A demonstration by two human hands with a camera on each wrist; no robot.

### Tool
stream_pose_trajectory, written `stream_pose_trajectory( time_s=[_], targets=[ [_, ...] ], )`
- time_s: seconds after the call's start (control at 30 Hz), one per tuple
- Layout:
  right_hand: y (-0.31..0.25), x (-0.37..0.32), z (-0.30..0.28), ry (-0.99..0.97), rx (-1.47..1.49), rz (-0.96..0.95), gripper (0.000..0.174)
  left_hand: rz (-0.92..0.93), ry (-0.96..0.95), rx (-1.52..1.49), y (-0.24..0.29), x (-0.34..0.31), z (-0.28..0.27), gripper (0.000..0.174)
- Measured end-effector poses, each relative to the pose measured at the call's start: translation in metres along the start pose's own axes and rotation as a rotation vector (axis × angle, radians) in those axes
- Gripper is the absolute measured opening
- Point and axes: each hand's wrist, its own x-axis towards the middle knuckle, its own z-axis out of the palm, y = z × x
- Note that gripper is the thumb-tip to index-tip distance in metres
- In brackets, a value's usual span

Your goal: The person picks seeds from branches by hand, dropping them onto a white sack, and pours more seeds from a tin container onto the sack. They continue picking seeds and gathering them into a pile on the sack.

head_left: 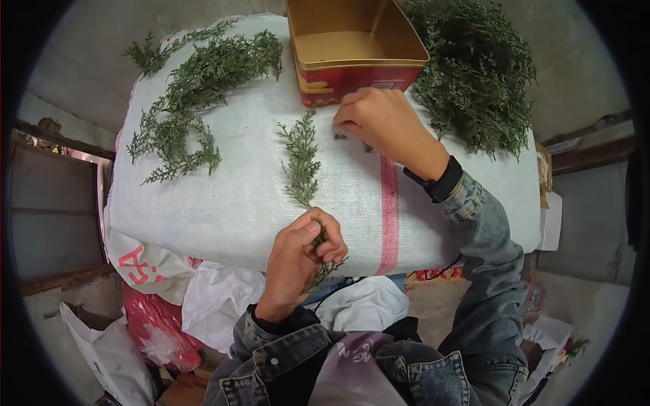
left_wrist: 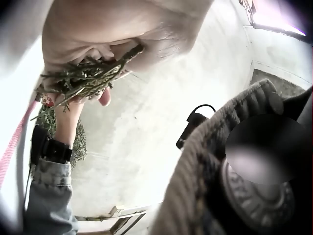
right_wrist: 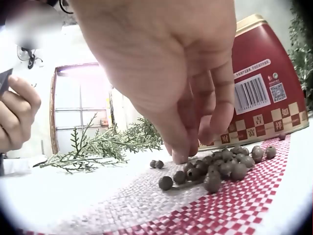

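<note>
My left hand curls round a small evergreen sprig, its thin stems sticking out of the fist. Just ahead of that fist, a longer leafy sprig lies on the white woven sack. My right hand reaches down in front of the red tin. Its thumb and fingers come together at the edge of a pile of small round brown balls, like berries or beads. I cannot tell whether one is between the fingertips.
Several cut evergreen sprigs lie at the sack's left, and a thick heap of greenery is at its right. The open tin's gold rim stands above the sack. Below the near edge hang white cloth and a red plastic bag.
</note>
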Motion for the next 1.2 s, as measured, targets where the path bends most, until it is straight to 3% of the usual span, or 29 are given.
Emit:
stream_pose_trajectory(
  time_s=[0.07, 0.3, 0.63, 0.73, 0.83, 0.87, 0.93, 1.07, 1.2],
  targets=[
    [0.001, -0.001, 0.002, -0.005, 0.01, 0.003, 0.008, 0.014, 0.057, 0.114, 0.0, 0.0, 0.002, 0.016],
    [0.003, 0.002, 0.005, 0.018, 0.056, 0.213, 0.01, 0.123, 0.04, 0.042, -0.006, 0.002, -0.005, 0.011],
    [0.006, 0.001, 0.004, 0.024, 0.064, 0.203, 0.013, 0.18, 0.051, 0.134, -0.01, -0.001, 0.005, 0.004],
    [-0.003, -0.001, -0.004, 0.022, 0.045, 0.173, 0.014, 0.278, 0.082, 0.147, -0.011, -0.003, 0.005, 0.003],
    [-0.039, -0.01, -0.04, 0.082, 0.539, 0.254, 0.013, 0.331, 0.091, 0.102, -0.004, -0.004, 0.005, 0.004],
    [-0.053, -0.014, -0.051, 0.061, 0.542, 0.244, 0.013, 0.358, 0.096, 0.075, -0.003, -0.005, 0.007, 0.004],
    [-0.076, -0.024, -0.068, -0.011, 1.047, 0.439, 0.012, 0.402, 0.09, 0.072, -0.003, -0.003, 0.013, 0.005],
    [-0.099, -0.049, -0.063, 0.011, 1.381, 0.479, 0.013, 0.488, 0.04, 0.091, -0.003, -0.005, 0.023, 0.009],
    [-0.112, -0.059, -0.055, 0.091, 1.519, 0.499, 0.016, 0.539, 0.04, 0.1, -0.007, -0.01, 0.024, 0.015]
  ],
)
